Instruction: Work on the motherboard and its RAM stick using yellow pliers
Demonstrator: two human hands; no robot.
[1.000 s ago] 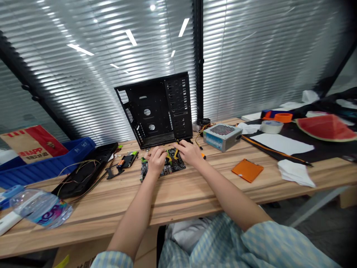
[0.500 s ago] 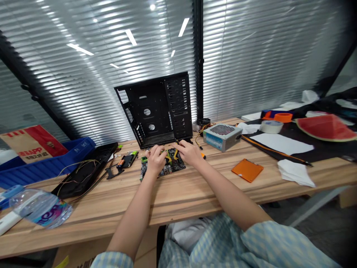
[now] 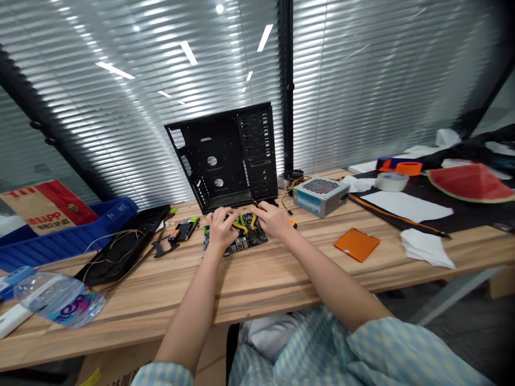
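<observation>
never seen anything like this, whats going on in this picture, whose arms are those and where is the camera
This view comes from a camera worn on a person's head, looking forward and down, so the arms are that person's own. The left hand and the right hand are both on a computer motherboard lying flat on a wooden table. The fingers are over yellow parts on the board, but whether they grip anything cannot be told. Behind the board stands a bare black computer case, and to its right sits a power supply.

Motherboard [image 3: 247, 241] on the desk [image 3: 257, 284], computer case [image 3: 219, 161] behind (power supply [image 3: 321, 197] right)
</observation>
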